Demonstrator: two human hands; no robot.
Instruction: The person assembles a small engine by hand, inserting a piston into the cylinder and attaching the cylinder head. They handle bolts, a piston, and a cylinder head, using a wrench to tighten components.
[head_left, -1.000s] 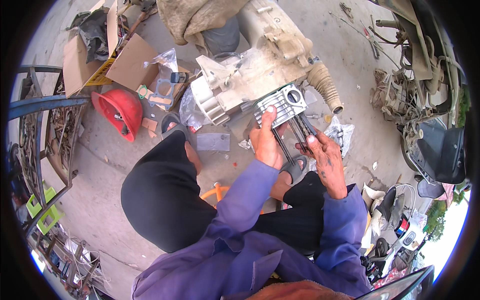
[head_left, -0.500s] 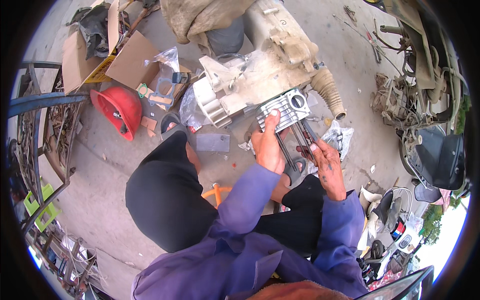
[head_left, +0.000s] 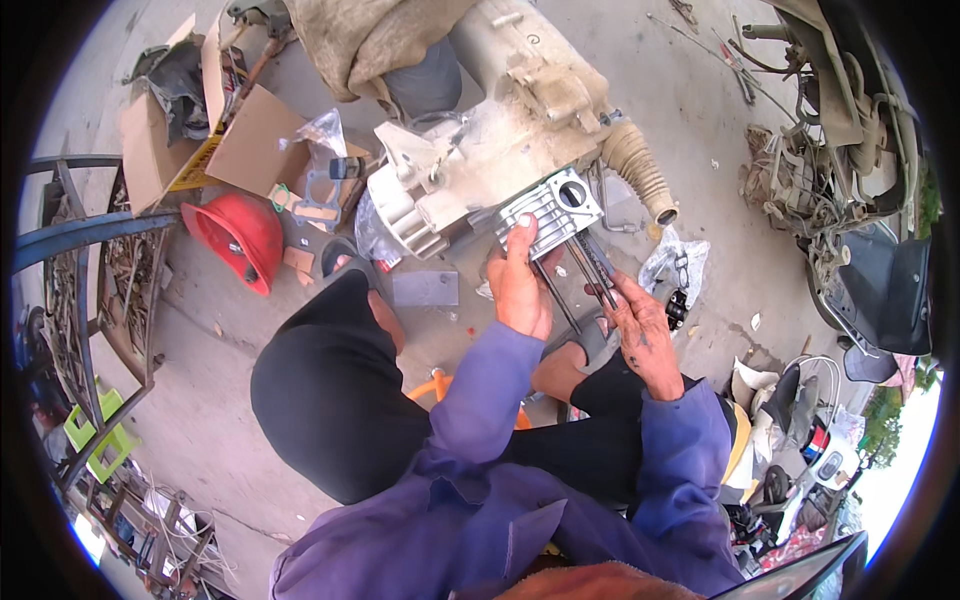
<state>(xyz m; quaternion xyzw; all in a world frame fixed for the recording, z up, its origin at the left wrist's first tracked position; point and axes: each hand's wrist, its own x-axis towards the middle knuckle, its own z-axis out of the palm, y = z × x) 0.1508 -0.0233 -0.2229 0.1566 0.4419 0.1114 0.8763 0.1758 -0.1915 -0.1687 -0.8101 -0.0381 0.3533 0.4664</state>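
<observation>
Sliding finned cylinder [head_left: 545, 212] closer to engine case [head_left: 480, 150], left hand [head_left: 520, 285] pushing.

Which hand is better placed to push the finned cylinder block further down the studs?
Left. The left hand already grips the finned cylinder block; the right hand is lower, at the long studs.

One head-worn fisheye view looks steeply down — close over the hands, lap and concrete ground [head_left: 700, 110].

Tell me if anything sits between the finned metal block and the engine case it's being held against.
Nothing visible does. The finned block sits on long studs, its far end against the engine case. The left hand presses on the block; the right hand touches the studs.
</observation>
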